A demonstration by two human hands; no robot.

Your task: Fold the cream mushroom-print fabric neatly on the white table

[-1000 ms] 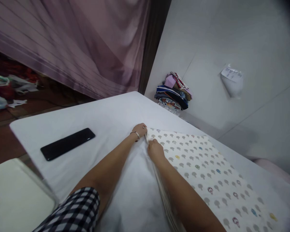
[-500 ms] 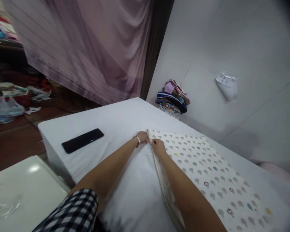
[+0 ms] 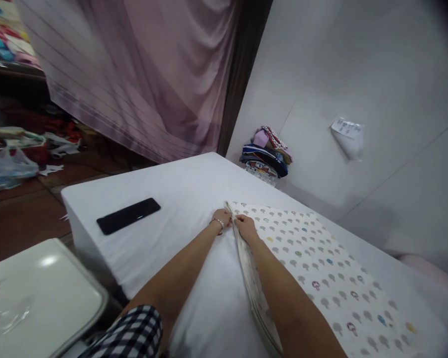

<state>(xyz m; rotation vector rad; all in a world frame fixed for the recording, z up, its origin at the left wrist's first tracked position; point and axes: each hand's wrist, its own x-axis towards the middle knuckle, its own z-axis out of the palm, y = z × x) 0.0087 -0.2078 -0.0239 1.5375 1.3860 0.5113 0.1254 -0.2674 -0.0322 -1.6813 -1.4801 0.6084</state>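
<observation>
A white cloth with a grey, red, blue and yellow print lies over the right part of the white-covered table. Its left edge looks layered and runs toward me. At the far end of that edge, my left hand pinches the cloth from the left, a bracelet around its wrist. My right hand grips the same edge just to the right, fingers curled closed. The fingertips of both hands are partly hidden by the fabric. A black phone-like slab lies flat to the left.
Folded clothes are stacked beside the wall at the table's far edge. A pink curtain hangs behind. A pale glossy stool-like surface stands at the lower left. Plastic bags sit on the floor.
My left hand has slid slightly toward me along the cloth's edge and sits lower beside the right hand. My right hand has barely moved. The cloth lies nearly the same.
</observation>
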